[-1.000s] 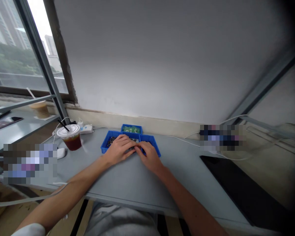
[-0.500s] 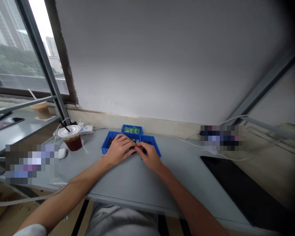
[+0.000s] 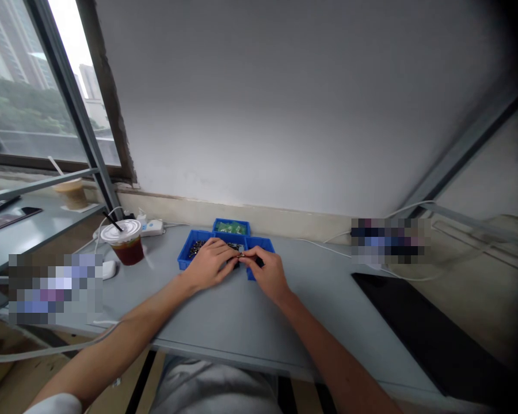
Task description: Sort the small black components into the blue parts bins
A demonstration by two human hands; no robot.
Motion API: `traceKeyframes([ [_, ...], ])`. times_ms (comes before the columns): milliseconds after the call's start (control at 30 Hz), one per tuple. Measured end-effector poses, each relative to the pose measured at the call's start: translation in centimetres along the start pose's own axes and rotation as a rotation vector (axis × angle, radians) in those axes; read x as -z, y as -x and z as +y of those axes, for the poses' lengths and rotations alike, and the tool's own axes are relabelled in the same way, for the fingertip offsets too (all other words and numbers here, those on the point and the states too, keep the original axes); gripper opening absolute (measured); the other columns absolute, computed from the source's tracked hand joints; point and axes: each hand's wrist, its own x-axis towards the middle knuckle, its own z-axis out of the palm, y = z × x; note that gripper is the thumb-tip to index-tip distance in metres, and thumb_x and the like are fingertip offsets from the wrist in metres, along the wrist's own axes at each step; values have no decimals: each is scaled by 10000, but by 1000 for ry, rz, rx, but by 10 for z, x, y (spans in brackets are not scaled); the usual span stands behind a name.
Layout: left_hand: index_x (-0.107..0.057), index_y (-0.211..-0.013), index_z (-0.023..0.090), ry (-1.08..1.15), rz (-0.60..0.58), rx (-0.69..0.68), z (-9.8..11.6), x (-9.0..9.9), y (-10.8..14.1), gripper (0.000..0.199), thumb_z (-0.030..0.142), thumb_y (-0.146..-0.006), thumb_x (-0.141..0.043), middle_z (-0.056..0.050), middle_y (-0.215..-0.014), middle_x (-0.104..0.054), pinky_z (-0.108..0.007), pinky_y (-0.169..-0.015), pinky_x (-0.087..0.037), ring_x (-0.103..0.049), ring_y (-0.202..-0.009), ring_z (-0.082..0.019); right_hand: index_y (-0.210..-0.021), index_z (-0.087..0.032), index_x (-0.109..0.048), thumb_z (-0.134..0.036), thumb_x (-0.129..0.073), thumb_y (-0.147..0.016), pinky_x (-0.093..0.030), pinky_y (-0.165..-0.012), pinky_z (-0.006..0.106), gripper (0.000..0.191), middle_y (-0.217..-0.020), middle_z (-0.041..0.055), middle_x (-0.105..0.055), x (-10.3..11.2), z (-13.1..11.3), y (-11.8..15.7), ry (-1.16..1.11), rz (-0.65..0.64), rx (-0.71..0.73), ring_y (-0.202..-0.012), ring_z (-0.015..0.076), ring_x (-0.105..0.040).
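Both my hands are over the blue plastic trays at the middle of the grey table point(image 3: 311, 310). My left hand point(image 3: 208, 264) lies over the front edge of the left blue tray point(image 3: 185, 259), which holds many small dark metal parts point(image 3: 196, 248). My right hand point(image 3: 267, 276) is beside the right blue tray point(image 3: 252, 271), partly hiding it. The fingertips of both hands meet on a small metal part point(image 3: 240, 255), mostly hidden by them. Behind stands a blue tray of green items point(image 3: 231, 227).
A plastic drink cup with a straw point(image 3: 126, 241), a white mouse point(image 3: 109, 269) and a white power strip point(image 3: 152, 227) stand left of the trays. White cables run along the wall. A black mat point(image 3: 423, 328) lies at right; two areas are pixelated.
My right hand has drawn slightly right and toward me, its fingertips now pinched together. The right blue tray appears shifted left. My left hand has barely moved.
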Motion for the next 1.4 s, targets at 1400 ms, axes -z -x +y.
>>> traceKeyframes([
  [1400,-664,-992,169,90,-9,32,-6,-5,2,188,205,-960,-483,-56,-895,-710,-350,-848,-463,-634,-844,-178,-950,-205,-628,-260,-460,-1018,-486,-752,298,189,-866,57,-672,1,4,4,207,-168,199,-801,177,-637],
])
